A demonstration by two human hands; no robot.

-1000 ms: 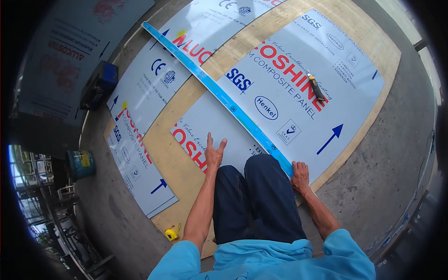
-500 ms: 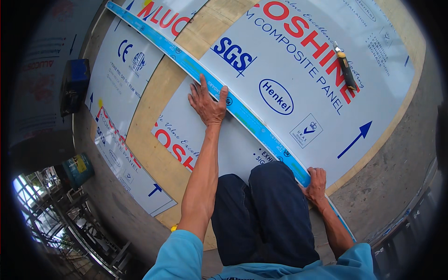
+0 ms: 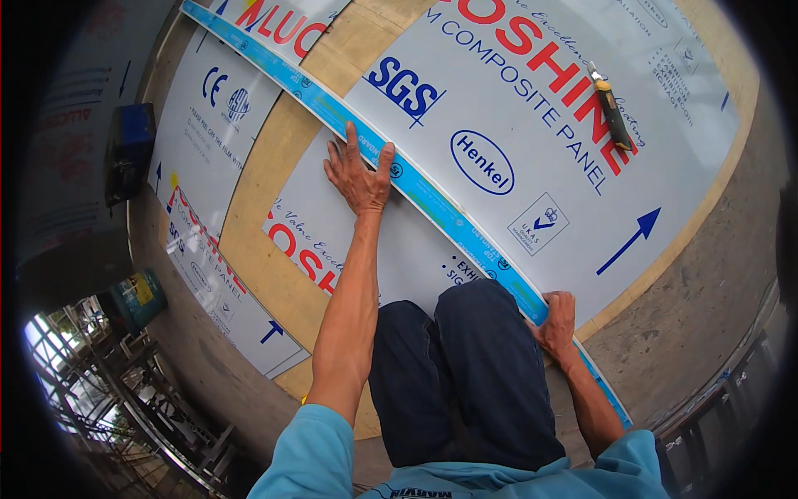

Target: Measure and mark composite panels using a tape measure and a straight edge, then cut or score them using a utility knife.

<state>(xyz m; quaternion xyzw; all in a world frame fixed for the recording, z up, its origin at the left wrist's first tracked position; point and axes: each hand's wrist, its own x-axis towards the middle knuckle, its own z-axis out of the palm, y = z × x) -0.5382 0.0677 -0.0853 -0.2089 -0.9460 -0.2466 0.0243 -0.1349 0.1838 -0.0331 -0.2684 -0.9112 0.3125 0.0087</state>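
A long straight bar covered in blue film runs diagonally from the far left to beside my right knee, lying across white film-covered composite panels. My left hand rests at the bar's near edge around its middle, fingers spread, with the index finger and thumb reaching onto the blue face. Close to my right knee, my right hand is closed around the bar toward its near end; part of the fingers is hidden. A utility knife with a black and yellow handle lies on the large panel at the right.
Plywood lies under the panels, and narrower panel pieces are on the left. Further left stand a dark blue box, a green container and metal framing. Concrete floor borders the right side.
The view has shifted slightly, so everything sits a little further left and up. Both hands keep their places on the bar, and the knife lies where it was.
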